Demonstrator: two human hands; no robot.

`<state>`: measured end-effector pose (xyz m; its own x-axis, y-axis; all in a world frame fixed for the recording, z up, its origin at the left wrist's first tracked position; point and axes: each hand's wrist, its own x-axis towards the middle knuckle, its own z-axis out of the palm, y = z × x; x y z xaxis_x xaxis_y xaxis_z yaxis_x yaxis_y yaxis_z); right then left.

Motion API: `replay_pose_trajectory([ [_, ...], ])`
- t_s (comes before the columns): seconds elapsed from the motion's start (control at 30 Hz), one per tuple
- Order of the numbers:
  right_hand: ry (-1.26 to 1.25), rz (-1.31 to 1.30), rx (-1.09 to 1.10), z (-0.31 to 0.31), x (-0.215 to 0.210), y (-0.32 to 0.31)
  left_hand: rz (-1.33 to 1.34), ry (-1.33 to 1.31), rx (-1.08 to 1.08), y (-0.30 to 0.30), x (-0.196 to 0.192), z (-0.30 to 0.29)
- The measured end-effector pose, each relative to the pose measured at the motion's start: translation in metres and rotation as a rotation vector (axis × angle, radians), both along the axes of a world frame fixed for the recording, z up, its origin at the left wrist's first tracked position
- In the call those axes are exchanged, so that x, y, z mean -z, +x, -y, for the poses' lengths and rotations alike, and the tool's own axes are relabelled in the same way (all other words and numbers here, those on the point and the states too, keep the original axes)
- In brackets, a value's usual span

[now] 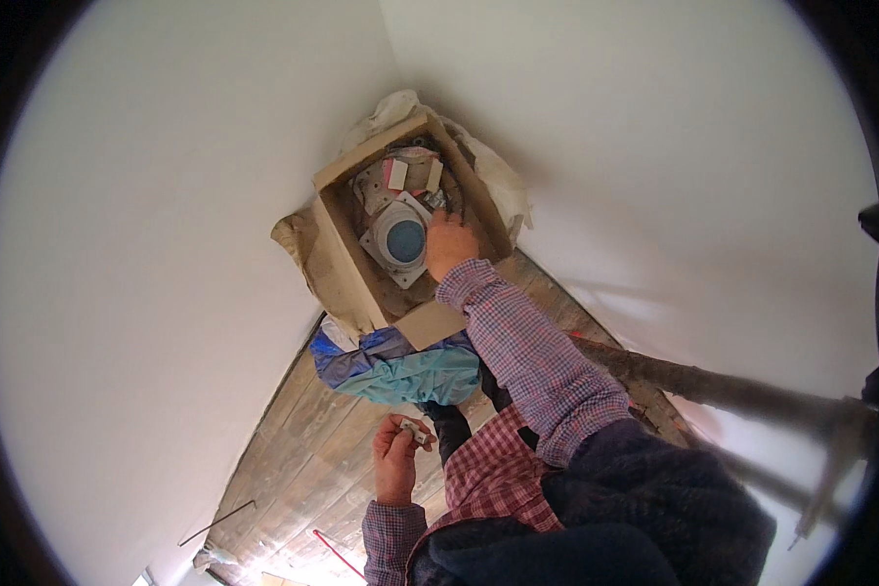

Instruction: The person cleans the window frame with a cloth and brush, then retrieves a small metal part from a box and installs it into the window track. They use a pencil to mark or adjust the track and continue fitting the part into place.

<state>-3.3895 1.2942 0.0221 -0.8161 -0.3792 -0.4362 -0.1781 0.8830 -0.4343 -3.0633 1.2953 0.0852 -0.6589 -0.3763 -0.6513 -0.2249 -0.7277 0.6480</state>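
Note:
My right hand [451,246] reaches into an open cardboard box [346,264] in the corner. Its fingertips are down among small items beside a white square-flanged fitting [379,237] with a round blue-grey centre; whether they grip anything is hidden. A small clear or silvery packet [436,199] lies by those fingertips. Further back in the box are a small white and pink box [396,176] and a tan block [433,176]. Lower down, my left hand [394,465] is closed on a small white piece [416,431], pinched between thumb and fingers and held away from the box.
White walls [214,176] meet behind the box. Blue and teal cloth or bags [410,376] lie in front of it on the wood-plank floor [307,430]. A dark rough pole [713,384] crosses at the right. A thin dark rod [216,523] leans at the lower left, near a red stick [338,554].

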Motion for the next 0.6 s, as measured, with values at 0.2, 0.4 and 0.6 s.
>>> replay_pose_trajectory([
  [0.2, -0.482, -0.345, -0.004, 0.019, -0.007, 0.008, 0.047, -0.01, 0.085, -0.014, -0.004, -0.014],
  [0.4, -1.092, -0.063, 0.172, 0.012, -0.002, 0.002, 0.031, -0.014, 0.088, -0.02, -0.002, -0.01],
  [0.6, -0.58, -0.039, 0.005, -0.038, 0.01, -0.033, 0.034, -0.005, 0.065, -0.018, 0.004, -0.007],
])
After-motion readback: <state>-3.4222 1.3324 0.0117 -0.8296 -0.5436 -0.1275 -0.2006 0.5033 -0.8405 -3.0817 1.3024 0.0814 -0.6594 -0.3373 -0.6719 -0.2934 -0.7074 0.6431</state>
